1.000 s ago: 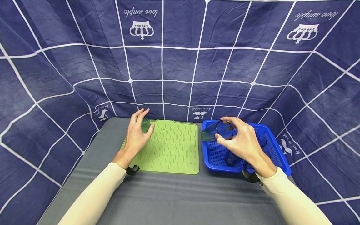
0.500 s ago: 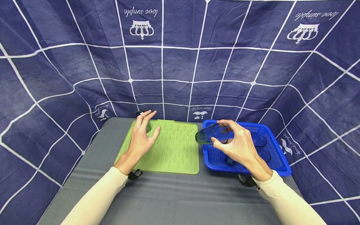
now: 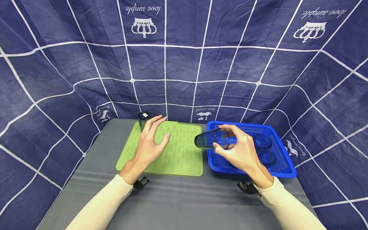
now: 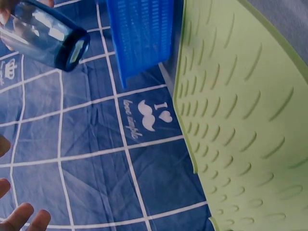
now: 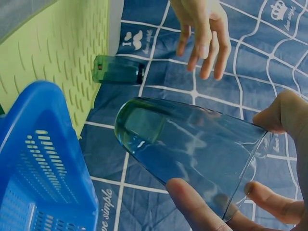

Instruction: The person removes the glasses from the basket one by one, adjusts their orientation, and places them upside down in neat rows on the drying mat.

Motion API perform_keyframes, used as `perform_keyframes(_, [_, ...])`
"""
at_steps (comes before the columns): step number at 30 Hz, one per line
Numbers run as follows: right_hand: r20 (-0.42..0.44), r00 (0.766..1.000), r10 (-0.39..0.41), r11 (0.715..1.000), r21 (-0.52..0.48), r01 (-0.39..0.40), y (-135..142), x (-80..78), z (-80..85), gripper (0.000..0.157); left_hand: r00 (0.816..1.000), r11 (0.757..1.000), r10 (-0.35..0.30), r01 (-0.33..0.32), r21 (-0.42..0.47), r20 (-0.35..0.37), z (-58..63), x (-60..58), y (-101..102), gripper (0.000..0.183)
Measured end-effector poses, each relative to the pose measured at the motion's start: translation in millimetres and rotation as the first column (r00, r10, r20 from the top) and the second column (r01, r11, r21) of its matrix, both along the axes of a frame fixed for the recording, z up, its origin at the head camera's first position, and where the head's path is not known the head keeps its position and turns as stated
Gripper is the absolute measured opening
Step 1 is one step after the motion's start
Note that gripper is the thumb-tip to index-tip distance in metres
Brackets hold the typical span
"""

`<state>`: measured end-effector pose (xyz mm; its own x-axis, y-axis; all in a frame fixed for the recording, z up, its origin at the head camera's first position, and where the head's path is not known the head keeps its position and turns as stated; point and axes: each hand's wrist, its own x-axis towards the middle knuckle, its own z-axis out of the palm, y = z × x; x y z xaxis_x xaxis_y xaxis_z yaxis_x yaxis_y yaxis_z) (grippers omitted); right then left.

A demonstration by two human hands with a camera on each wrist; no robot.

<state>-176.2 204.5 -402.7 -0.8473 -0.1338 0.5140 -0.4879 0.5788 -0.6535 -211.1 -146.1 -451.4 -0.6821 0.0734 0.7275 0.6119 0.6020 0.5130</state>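
Note:
My right hand [image 3: 241, 145] grips a clear blue drinking glass [image 3: 207, 140] near its rim, with thumb and fingers on either side. The glass lies tilted in the air, its thick base pointing left, between the green mat [image 3: 184, 159] and the blue basket [image 3: 211, 159]. In the right wrist view the glass [image 5: 192, 144] fills the middle. My left hand [image 3: 150, 143] hovers over the mat with fingers spread and nothing in them. Behind it another drinking glass [image 3: 142, 119] stands upside down at the mat's back left corner, partly covered by the fingers.
Inside the basket at the right sit more drinking glasses [image 3: 265, 156], partly hidden by the right hand. A grey cloth [image 3: 184, 201] covers the table. Blue curtain with white lines [image 3: 184, 67] hangs close behind and at both sides.
My left hand has let go of the glass at the mat's back corner and moved right, away from it. The right hand has carried its glass left, from over the basket toward the mat.

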Motion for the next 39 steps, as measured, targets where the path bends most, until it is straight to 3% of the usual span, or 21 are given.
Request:
perform_keyframes(21, [0.057,0.998,0.039,0.988,-0.154,-0.030,-13,10.9,-8.5,0.062,0.996,0.996,-0.084,0.084,0.015,-0.018,-5.1,23.5,29,0.061])
perform_keyframes(29, [0.062,0.998,0.017,0.988,-0.157,-0.007,-17,15.5,-10.3,0.063,0.992,0.992,-0.126,0.126,0.025,0.003,-2.2,31.6,40,0.062])
perform_keyframes(39, [0.062,0.997,0.043,0.976,-0.217,-0.029,-18,18.3,-18.7,0.062,0.985,0.986,-0.162,0.160,0.047,0.054,-0.9,40.0,49,0.063])
